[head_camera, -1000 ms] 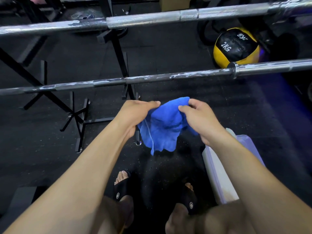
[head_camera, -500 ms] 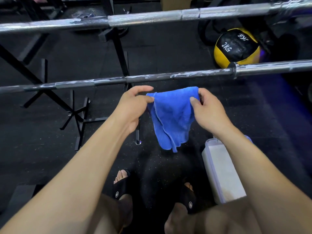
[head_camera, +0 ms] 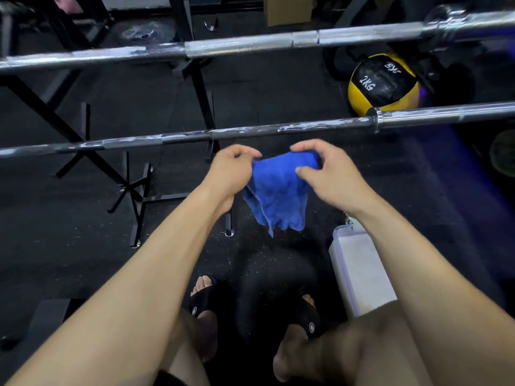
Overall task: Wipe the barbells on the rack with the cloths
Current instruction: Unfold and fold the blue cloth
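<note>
Left hand point(head_camera: 232, 169): grip pinches the blue cloth point(head_camera: 277, 190) at its top edge.
Right hand point(head_camera: 320, 171): grip pinches the other side, likely spreading it for the near barbell point(head_camera: 195, 135).

A dark speckled rubber floor point(head_camera: 83, 218) is seen from above. On it stand the black metal legs of a rack point(head_camera: 133, 196), on which two barbells are carried. A yellow and black medicine ball point(head_camera: 383, 82) marked 2KG rests on the floor at the upper right. A white plastic container point(head_camera: 359, 266) is set beside two sandalled feet point(head_camera: 203, 296).
</note>
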